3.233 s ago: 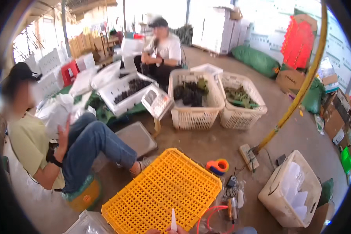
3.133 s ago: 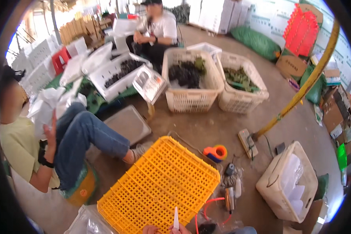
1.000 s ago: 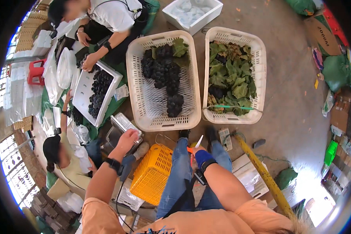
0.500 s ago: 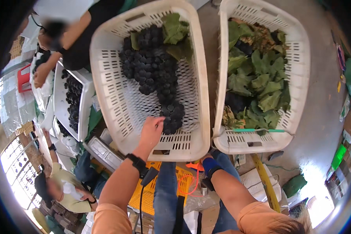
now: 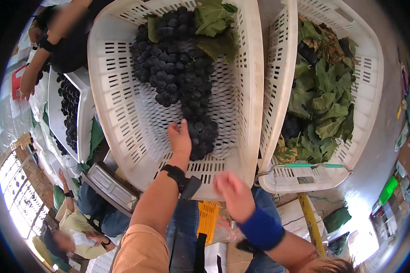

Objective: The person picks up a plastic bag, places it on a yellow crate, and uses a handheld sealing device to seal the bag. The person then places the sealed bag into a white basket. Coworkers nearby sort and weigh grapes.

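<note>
My left hand (image 5: 177, 129) reaches into the white perforated basket (image 5: 109, 91), fingers apart at the left edge of the lowest bunch of dark grapes (image 5: 202, 136); I cannot tell if it touches them. More bunches (image 5: 161, 68) lie higher up on white mesh padding, with green leaves (image 5: 214, 18) at the top. My right hand (image 5: 230, 191) is over the basket's near rim, blurred, with curled fingers; what it holds, if anything, is unclear. A dark wristband is on my left wrist, a blue band on my right.
A second basket (image 5: 360, 91) of leaves and grapes stands right. Left are a foam box of grapes (image 5: 84, 127), a metal scale (image 5: 109, 184) and two co-workers (image 5: 50, 41) (image 5: 77, 232). A yellow pole (image 5: 314, 227) and yellow crate (image 5: 207, 216) are below.
I have moved closer to the baskets and look down into them. My left hand has moved forward to the lowest bunch. My right hand has risen; the scissors seen in it earlier are no longer visible.
</note>
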Demonstrator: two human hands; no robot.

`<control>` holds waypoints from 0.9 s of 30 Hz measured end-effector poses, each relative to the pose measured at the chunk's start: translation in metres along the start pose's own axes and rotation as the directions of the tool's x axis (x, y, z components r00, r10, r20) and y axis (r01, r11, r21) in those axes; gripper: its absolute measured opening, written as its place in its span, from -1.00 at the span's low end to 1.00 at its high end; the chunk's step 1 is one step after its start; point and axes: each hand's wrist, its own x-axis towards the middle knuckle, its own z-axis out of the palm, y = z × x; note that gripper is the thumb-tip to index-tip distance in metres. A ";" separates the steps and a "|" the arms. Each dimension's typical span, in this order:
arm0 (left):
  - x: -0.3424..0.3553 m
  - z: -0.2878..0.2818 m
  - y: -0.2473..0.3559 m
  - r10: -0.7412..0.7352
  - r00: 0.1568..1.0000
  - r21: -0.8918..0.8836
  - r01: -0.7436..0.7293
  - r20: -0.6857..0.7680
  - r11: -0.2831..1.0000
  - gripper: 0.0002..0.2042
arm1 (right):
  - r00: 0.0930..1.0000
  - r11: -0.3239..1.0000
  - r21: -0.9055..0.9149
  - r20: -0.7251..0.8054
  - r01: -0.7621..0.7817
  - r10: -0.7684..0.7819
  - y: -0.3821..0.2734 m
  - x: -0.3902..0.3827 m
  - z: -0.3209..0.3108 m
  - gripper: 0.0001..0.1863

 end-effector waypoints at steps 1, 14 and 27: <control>0.008 -0.002 -0.014 -0.071 0.993 -0.154 0.084 0.090 0.984 -0.51 | 0.984 0.974 0.199 -0.161 0.109 -0.077 -0.003 0.034 0.013 -0.79; 0.020 -0.007 -0.032 0.083 0.889 -0.115 -0.034 0.449 0.993 -0.53 | 0.799 0.763 -0.647 -0.466 -0.016 -0.379 0.063 0.214 0.030 -0.68; 0.034 -0.002 -0.028 0.061 0.848 -0.073 -0.027 0.526 0.997 -0.49 | 0.797 0.712 -0.702 -0.422 0.015 -0.432 0.057 0.220 0.019 -0.75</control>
